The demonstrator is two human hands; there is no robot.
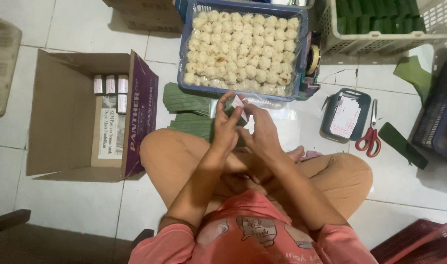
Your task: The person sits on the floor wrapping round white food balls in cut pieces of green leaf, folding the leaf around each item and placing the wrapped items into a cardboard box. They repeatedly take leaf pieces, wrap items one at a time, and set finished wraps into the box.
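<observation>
The left hand and the right hand meet at the middle of the frame, above the person's crossed legs in tan trousers. Both are closed around one small wrapped parcel with a pale paper label on top. The left hand's fingers reach up along its left side, and the right hand pinches it from the right.

Just above the hands, on the tiled floor, lies a stack of green banana leaves, partly hidden by the left hand. Above that, at the top centre, sits a blue basket filled with round, pale dough balls.

At the left stands an open cardboard box with small rolls inside. At the right lie a dark tray holding paper slips and, just beside it, red-handled scissors. A white crate of folded green leaf pieces fills the upper right.
</observation>
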